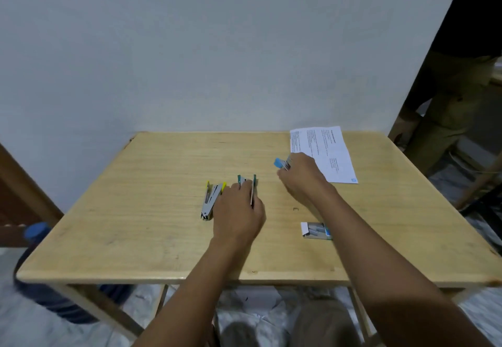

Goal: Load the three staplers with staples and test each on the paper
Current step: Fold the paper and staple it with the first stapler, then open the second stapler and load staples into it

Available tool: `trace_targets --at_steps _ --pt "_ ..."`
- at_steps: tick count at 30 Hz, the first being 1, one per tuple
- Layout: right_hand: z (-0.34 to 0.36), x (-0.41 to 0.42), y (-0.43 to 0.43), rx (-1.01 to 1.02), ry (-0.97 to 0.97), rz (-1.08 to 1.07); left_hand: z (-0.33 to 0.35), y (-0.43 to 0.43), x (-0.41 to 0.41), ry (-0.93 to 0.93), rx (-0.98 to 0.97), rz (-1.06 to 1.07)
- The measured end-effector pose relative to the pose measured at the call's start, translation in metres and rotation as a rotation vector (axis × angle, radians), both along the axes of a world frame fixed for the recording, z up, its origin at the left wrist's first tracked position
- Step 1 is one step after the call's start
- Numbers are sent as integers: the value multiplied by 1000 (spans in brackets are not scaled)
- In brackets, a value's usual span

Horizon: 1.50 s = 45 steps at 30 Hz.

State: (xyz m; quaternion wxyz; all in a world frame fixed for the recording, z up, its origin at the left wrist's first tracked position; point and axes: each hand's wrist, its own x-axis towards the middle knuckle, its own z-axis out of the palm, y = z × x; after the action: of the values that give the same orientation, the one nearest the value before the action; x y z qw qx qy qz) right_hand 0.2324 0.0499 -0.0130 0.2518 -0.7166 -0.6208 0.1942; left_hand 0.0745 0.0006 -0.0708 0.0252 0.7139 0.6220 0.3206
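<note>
The table (135, 238) carries the paper (331, 153) at its far right corner, with no staple in it that I can make out, so testing seems mostly left. The right hand (304, 178), fingers clamped on the blue stapler (281, 162), hangs at the paper's edge. The left hand (239, 210) curls over the green stapler (251, 183) mid-table, with the yellow stapler (210, 200) just beside it and the open staple box (315, 230) toward the near right.

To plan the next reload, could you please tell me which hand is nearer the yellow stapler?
Left. The left hand holds the green stapler right of the yellow stapler; the right hand, gripping the blue stapler, is farther right by the paper.
</note>
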Motion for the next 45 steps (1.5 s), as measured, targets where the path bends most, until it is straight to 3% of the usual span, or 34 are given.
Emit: trace_targets --at_steps 5,8,12,16,20,29,34,37,39,43,45 --pt "1 -21 48 -23 -297 -10 -2 2 0 -8 0 -8" --pt "2 -29 70 -25 -350 -30 -1 3 1 -1 4 -9" --pt "1 -28 83 -42 -243 -58 -2 4 0 4 0 -16" --pt "8 -16 71 -87 -16 -39 -2 4 1 7 -6 -12" --pt "2 -2 59 -165 31 30 -2 5 1 16 3 -10" --pt "-4 -12 37 73 196 -43 3 1 1 -36 9 -37" --pt "0 -33 14 -212 91 118 3 0 1 -71 20 -60" --pt "-3 -42 10 -215 79 105 5 -3 1 -92 45 -91" --pt "-3 -45 5 -207 189 63 6 -4 1 -86 66 -88" --pt "1 -46 -11 -169 631 16 10 -7 3 -103 127 -91" --pt "4 -44 -20 -99 705 1 13 -11 3 -161 120 -92"
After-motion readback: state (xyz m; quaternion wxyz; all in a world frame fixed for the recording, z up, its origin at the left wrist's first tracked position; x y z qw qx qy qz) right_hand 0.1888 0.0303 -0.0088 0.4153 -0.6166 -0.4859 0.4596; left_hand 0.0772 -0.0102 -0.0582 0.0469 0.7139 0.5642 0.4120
